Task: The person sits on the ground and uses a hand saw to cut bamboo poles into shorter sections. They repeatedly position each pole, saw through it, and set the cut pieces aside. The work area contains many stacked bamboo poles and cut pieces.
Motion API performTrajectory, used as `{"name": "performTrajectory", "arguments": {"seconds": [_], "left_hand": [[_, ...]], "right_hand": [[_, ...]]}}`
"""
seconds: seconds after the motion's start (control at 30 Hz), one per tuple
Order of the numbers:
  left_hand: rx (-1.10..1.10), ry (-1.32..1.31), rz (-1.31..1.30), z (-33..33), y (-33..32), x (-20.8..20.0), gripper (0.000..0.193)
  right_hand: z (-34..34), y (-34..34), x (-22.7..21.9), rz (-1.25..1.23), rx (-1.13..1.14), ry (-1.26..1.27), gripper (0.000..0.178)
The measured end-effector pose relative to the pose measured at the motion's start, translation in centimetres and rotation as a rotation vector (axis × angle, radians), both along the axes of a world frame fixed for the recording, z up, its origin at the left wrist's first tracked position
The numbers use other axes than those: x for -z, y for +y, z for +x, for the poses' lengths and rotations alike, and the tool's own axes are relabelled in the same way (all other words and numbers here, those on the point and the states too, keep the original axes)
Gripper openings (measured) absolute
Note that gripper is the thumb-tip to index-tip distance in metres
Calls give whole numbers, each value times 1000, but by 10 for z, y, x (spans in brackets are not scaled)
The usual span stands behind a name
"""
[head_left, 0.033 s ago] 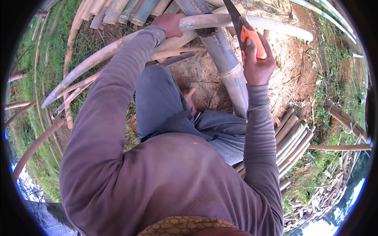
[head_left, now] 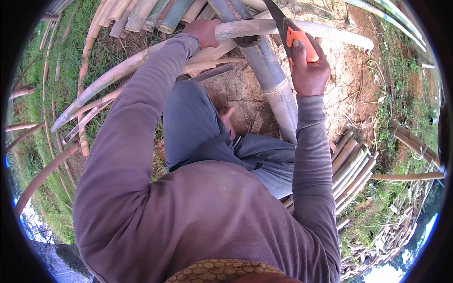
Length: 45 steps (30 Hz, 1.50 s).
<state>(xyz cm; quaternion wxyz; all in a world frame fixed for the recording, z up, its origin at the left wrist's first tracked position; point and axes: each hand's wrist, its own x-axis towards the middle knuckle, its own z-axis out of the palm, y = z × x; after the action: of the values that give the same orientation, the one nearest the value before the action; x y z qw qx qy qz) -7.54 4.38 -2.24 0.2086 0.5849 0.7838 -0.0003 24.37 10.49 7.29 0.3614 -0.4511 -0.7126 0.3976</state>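
Note:
A long pale bamboo pole lies crosswise over a thick grey bamboo trunk. My left hand is closed round the pole, left of the trunk. My right hand grips a hand saw by its orange and black handle. The saw's dark blade crosses the pole just right of the trunk, its tip pointing up and away. Whether the teeth have cut into the pole cannot be made out. The pole's right end sticks out past the saw over bare soil.
Cut bamboo lengths lie side by side at the far left. Another bamboo stack sits beside my right forearm. Thin poles cross the grass on the left. My bent leg is close below the pole. Bamboo scraps cover the lower right.
My right hand and the saw have shifted slightly up and away along the stroke. My left hand keeps its hold on the pole.

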Motion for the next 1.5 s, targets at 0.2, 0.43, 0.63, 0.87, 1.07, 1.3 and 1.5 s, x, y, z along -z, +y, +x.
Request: {"name": "performTrajectory", "arguments": {"seconds": [0.2,0.43,0.63,0.87,1.07,1.3,1.5], "left_hand": [[5,-13,-37,-1,-16,10,80],[-9,-90,-15,4,-4,9,69],[-20,-37,-26,-12,7,-10,67],[-14,7,0,5,-10,-5,67],[-16,-102,-26,3,-4,-8,70],[-4,-60,-98,4,-3,-5,76],[-27,-18,-31,6,-8,-10,66]], "right_hand": [[96,-110,-5,-27,42,115,54],[44,-54,15,-11,21,84,47],[45,-51,23,53,43,128,45],[75,-74,24,57,-41,134,47],[-15,19,51,-17,43,38,43],[84,-80,76,-143,76,96,45],[99,-52,51,475,211,-30,52]]}}
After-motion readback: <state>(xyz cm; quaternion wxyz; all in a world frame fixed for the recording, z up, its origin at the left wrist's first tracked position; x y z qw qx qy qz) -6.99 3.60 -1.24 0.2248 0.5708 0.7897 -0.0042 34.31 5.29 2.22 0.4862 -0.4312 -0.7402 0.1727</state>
